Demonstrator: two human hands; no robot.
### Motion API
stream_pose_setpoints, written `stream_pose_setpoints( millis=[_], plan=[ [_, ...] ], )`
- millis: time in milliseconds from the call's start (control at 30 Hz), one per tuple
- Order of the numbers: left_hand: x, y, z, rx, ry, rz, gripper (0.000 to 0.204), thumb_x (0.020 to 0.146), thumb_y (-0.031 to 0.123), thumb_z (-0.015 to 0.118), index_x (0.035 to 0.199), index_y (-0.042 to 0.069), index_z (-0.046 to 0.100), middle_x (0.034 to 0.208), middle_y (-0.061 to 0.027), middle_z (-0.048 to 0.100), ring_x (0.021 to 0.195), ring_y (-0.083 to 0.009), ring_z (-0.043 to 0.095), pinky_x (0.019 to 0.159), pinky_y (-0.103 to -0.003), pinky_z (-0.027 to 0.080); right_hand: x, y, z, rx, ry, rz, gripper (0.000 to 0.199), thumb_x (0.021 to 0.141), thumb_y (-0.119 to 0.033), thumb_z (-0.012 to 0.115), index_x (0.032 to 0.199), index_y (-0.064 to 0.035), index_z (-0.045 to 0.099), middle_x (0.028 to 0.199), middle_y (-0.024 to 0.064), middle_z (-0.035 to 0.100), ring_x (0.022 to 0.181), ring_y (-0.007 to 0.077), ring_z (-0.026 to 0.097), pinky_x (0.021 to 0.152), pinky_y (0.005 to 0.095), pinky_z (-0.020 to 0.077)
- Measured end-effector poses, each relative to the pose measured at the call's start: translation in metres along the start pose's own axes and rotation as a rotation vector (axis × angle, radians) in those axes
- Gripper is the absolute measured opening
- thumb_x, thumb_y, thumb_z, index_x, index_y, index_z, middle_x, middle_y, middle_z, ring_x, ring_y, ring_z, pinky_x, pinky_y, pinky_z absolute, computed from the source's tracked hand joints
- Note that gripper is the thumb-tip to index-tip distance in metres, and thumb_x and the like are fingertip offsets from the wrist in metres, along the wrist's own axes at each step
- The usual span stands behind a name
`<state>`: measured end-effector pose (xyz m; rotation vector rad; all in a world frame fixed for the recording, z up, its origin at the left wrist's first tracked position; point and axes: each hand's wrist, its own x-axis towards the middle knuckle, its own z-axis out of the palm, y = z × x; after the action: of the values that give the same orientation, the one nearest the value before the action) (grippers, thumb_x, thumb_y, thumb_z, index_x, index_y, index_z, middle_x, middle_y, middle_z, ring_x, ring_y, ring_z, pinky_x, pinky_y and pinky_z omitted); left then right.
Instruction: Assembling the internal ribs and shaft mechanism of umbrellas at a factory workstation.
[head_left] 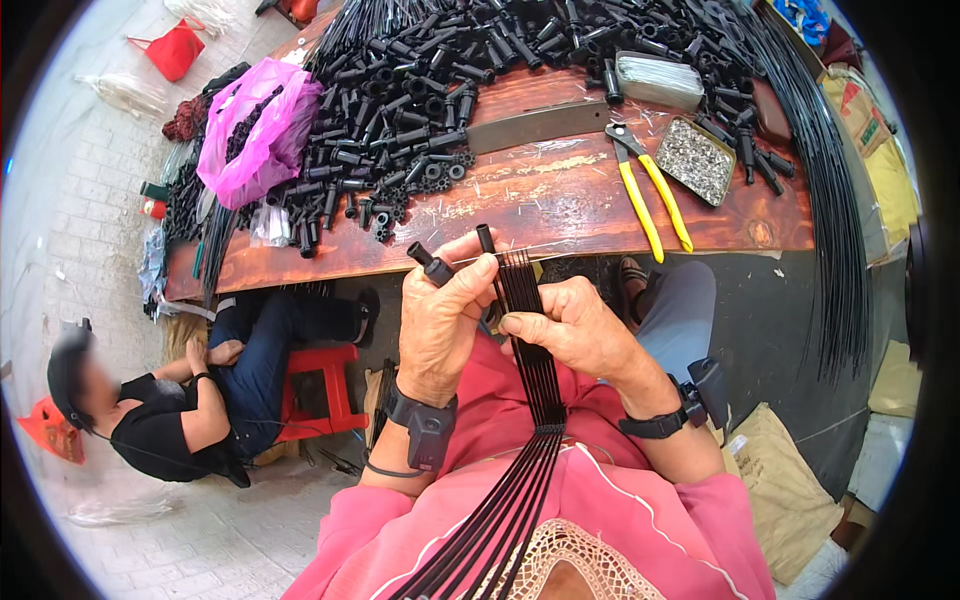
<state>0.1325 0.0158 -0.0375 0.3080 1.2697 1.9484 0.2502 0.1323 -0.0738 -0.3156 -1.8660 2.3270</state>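
A flat row of thin black metal ribs, resembling umbrella ribs, runs from my hands down over my lap toward my chest. My right hand is closed on the row, its thumb lying across the upper part. My left hand pinches at the upper end with thumb and forefinger. A black plastic sleeve sticks out of that hand's palm side, and a black tube stands beside the ribs' ends. A thin silvery wire crosses the rib tips; how it runs at my left fingertips is hidden.
The wooden table bears heaped black plastic tubes, yellow-handled cutters, a tin of small metal pieces, a box of wires and a metal bar. Long black ribs overhang at right. A person sits at left.
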Motion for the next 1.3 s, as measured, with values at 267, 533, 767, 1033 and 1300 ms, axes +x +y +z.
stream_pose_setpoints(
  millis=[267,533,767,1033,1300],
  plan=[
    [0.007,-0.005,-0.004,-0.043,0.053,0.001,0.024,0.09,0.003,0.064,0.114,-0.003,0.063,0.099,-0.0108,0.068,0.085,-0.016,0.067,0.074,-0.029,0.056,0.008,0.007,-0.005,-0.03,-0.017,0.001,0.021,0.09,-0.016,0.065,0.08,0.0027,0.067,0.066,0.0027,0.064,0.062,0.0073,0.057,0.056,0.0259,0.0474],
    [0.007,-0.013,0.004,0.051,0.135,0.089,0.024,0.089,0.005,0.068,0.111,-0.004,0.065,0.09,-0.0055,0.066,0.073,-0.0104,0.058,0.066,-0.024,0.048,0.008,0.013,-0.007,0.007,0.0,-0.005,0.023,0.087,-0.016,0.067,0.074,0.0017,0.066,0.061,0.0022,0.061,0.059,0.0063,0.054,0.053,0.0264,0.0453],
    [0.005,-0.016,0.008,0.026,0.147,0.125,0.024,0.088,0.004,0.068,0.111,-0.004,0.066,0.084,-0.0038,0.065,0.069,-0.0097,0.056,0.064,-0.023,0.046,0.008,0.009,-0.014,0.194,-0.1,0.07,0.019,0.089,-0.016,0.068,0.084,0.0021,0.069,0.073,-0.0011,0.064,0.068,0.005,0.056,0.06,0.0245,0.0467],
    [0.003,-0.015,0.009,-0.001,0.199,0.171,0.025,0.086,0.001,0.07,0.11,-0.004,0.066,0.084,-0.0028,0.065,0.07,-0.0093,0.056,0.064,-0.022,0.045,0.006,-0.015,-0.002,0.288,0.065,-0.058,0.02,0.09,-0.019,0.069,0.087,0.0012,0.069,0.07,-0.0043,0.058,0.067,0.0028,0.049,0.058,0.0225,0.043],
    [-0.001,-0.013,0.01,-0.079,0.191,0.111,0.025,0.086,0.001,0.07,0.11,-0.003,0.065,0.089,-0.0035,0.066,0.073,-0.009,0.057,0.064,-0.022,0.045,0.007,-0.017,-0.013,-0.079,0.136,-0.081,0.03,0.089,-0.02,0.069,0.065,-0.0021,0.064,0.054,-0.0062,0.045,0.053,0.0008,0.038,0.043,0.0244,0.0294]
  ],
)
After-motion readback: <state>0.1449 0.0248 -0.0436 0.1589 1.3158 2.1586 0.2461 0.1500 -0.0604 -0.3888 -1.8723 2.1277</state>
